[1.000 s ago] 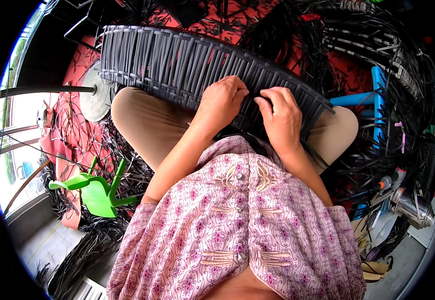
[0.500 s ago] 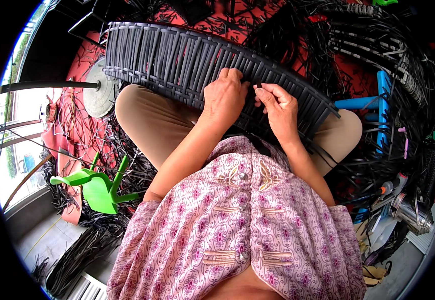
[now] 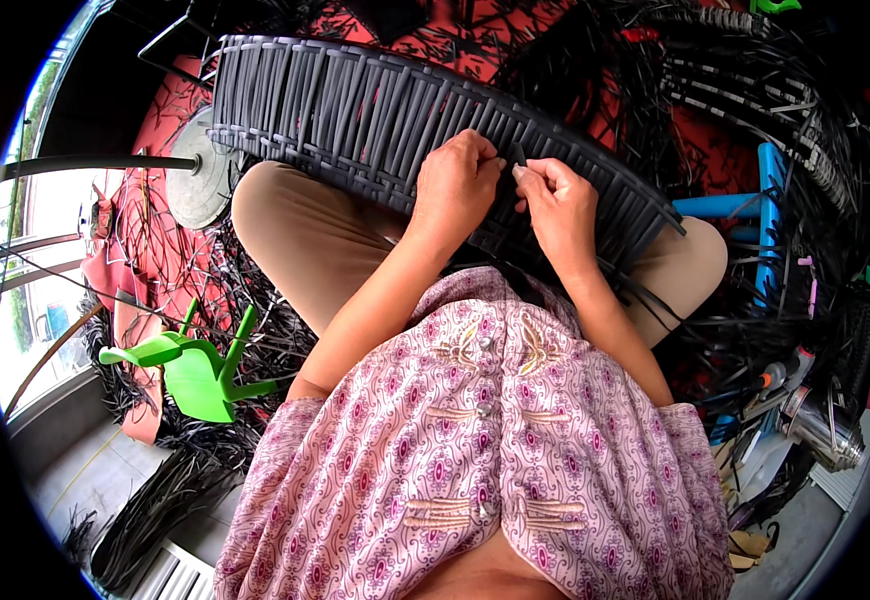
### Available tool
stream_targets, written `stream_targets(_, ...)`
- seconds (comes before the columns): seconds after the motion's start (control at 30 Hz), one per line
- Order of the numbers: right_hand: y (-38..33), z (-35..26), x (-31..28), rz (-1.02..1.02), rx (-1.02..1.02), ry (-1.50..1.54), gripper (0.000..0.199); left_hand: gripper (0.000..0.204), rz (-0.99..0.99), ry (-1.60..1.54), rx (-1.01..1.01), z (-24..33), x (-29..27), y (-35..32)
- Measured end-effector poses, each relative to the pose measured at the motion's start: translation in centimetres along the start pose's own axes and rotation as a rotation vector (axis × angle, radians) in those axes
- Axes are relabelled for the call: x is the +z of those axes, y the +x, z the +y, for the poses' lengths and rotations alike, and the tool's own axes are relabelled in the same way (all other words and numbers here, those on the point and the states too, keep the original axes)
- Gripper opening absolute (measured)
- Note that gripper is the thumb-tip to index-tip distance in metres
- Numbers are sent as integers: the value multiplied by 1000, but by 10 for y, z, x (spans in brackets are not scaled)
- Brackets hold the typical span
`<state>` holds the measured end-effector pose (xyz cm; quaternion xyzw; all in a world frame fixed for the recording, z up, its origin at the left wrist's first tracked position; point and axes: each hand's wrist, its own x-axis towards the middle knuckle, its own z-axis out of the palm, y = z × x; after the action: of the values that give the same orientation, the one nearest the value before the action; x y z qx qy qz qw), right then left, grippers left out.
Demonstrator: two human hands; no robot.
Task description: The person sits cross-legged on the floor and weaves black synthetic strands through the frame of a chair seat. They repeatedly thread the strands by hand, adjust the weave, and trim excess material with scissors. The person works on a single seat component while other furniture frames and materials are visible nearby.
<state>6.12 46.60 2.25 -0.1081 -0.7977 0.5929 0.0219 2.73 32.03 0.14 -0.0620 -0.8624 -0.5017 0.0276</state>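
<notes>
Judge the panel [image 3: 295, 95], across the lap [image 3: 290, 245] at 12 o'clock, likely light, stiff, slightly slippery and best gripped by its rim [image 3: 395, 57], with left hand [image 3: 458, 180] bunched narrow, cannot tell on what, and right hand [image 3: 563, 205] seemingly pinching 1 strip [image 3: 518, 153].

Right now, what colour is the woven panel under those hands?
The woven panel is dark grey, nearly black; it shows best in the head view.

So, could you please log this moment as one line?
left hand: over woven panel, grip unclear | right hand: pinching dark strip | panel: at knees
</notes>
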Motion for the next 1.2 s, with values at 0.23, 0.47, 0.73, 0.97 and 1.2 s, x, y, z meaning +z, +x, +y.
stream_targets(0.23, 8, 8, -1, -67, -71, -295, 19, 21, -166, -435, -235, -17, -10, 8)
stream_targets(0.47, 6, -10, -5, -200, -26, -260, 20, 28, -224, -259, -53, -13, -23, 9)
stream_targets(0.73, 2, -10, 11, -93, -327, -512, 18, 17, -195, -20, -45, -6, -36, 7)
stream_targets(0.97, -5, -32, 16, -76, -611, -371, 27, 8, -54, -89, 127, 18, -75, -7)
stream_targets(1.2, 1, -20, 22, -167, -231, 170, 13, 7, -22, -454, -142, 29, -78, 1)
